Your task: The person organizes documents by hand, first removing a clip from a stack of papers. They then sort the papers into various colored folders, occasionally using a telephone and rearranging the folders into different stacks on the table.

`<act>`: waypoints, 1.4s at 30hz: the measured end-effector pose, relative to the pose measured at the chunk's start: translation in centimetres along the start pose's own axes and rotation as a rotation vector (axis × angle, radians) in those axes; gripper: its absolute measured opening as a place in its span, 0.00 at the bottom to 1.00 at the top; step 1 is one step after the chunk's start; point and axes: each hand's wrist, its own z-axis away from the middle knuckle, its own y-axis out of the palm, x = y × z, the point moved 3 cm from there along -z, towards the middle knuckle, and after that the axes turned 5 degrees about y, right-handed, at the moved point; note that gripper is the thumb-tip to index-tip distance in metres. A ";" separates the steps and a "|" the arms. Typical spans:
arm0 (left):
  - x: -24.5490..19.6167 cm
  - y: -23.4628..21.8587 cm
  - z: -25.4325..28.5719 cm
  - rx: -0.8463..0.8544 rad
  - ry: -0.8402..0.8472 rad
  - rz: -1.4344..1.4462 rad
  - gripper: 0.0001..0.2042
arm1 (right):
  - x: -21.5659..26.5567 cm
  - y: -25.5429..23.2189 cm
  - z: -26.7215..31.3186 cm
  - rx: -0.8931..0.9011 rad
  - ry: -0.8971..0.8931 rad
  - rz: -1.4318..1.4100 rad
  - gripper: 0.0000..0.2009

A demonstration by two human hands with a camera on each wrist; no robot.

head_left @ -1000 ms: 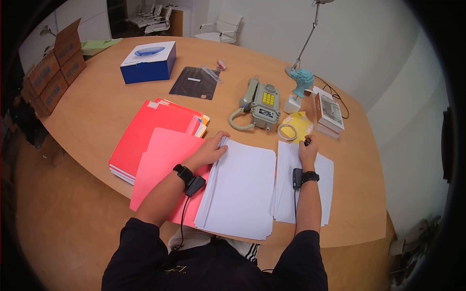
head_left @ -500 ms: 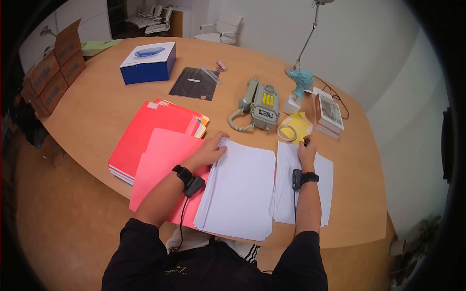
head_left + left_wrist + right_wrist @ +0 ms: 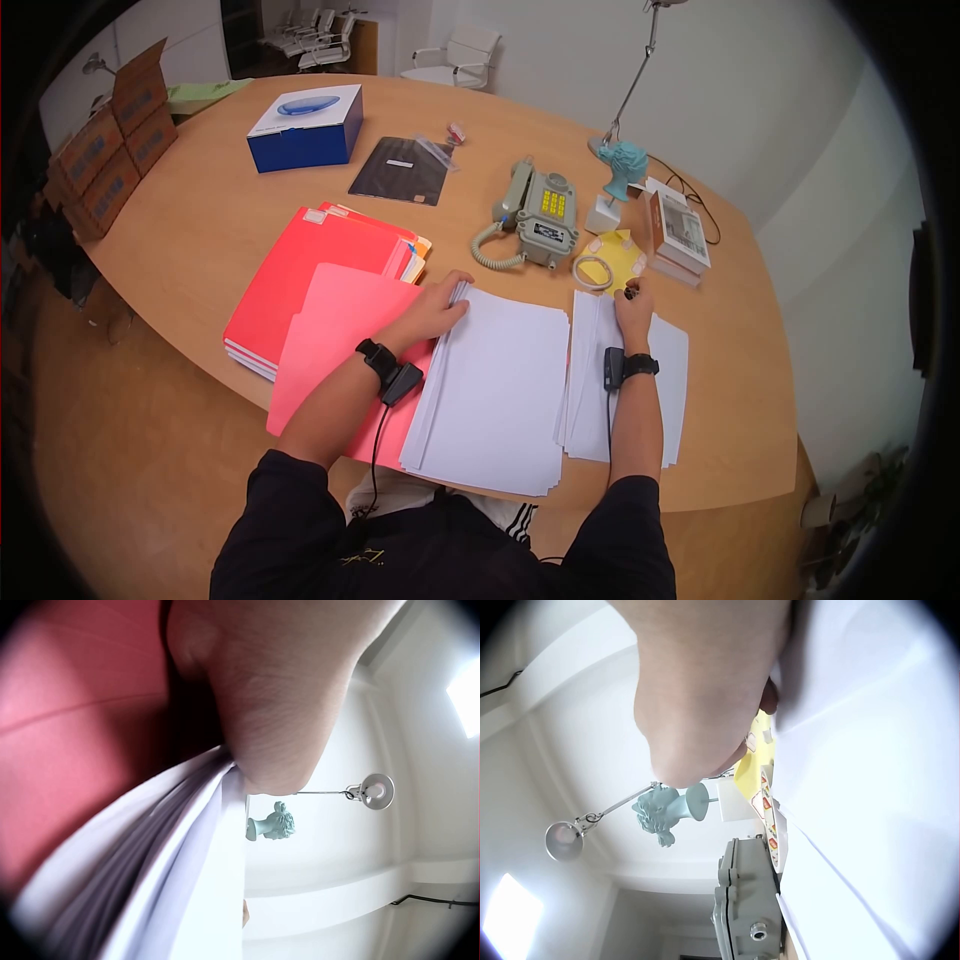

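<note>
In the head view my left hand (image 3: 437, 306) grips the upper left edge of a white paper stack (image 3: 500, 390), its thumb on top. The left wrist view shows the fanned sheet edges (image 3: 165, 855) under that hand (image 3: 262, 697). Pink folders (image 3: 345, 310) lie partly beneath the left forearm. My right hand (image 3: 634, 312) rests at the top of a second spread of white sheets (image 3: 672, 380), fingers curled round a small dark object (image 3: 631, 293) that I cannot identify. In the right wrist view its fingertips are mostly hidden by the hand (image 3: 697, 697).
Red folders (image 3: 320, 260) lie at left. Beyond are a blue-and-white box (image 3: 306, 135), a dark folder (image 3: 400, 175) and a grey telephone (image 3: 545, 220). A white ring (image 3: 592, 272) lies by yellow paper (image 3: 618, 255), near a teal bust (image 3: 622, 168), books (image 3: 680, 235) and a lamp (image 3: 632, 85).
</note>
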 end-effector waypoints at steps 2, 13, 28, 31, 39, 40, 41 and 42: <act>0.5 0.2 -0.1 -0.036 0.053 0.001 0.20 | 0.2 0.0 0.0 -0.006 -0.012 0.012 0.11; 0.1 0.1 0.0 -0.006 0.019 -0.001 0.20 | -0.1 0.3 0.0 0.097 0.016 -0.006 0.09; 0.3 0.2 0.0 -0.063 0.109 0.044 0.20 | 0.0 0.5 -0.1 0.105 0.001 0.016 0.12; 0.3 0.2 -0.1 -0.057 0.094 0.047 0.20 | 0.1 0.5 -0.1 0.113 0.025 0.009 0.12; -0.3 -0.1 0.0 -0.050 0.088 0.046 0.20 | 0.1 0.5 -0.2 0.120 0.024 0.031 0.13; -0.7 -0.2 0.1 -0.028 0.048 0.052 0.20 | 0.0 0.5 -0.3 0.122 0.033 0.036 0.13; -0.9 -0.3 0.1 -0.006 0.008 0.059 0.20 | 0.1 0.5 -0.2 0.122 0.033 0.036 0.13; -0.8 -0.3 0.1 -0.006 0.008 0.059 0.20 | 0.1 0.5 -0.2 0.106 0.013 0.028 0.13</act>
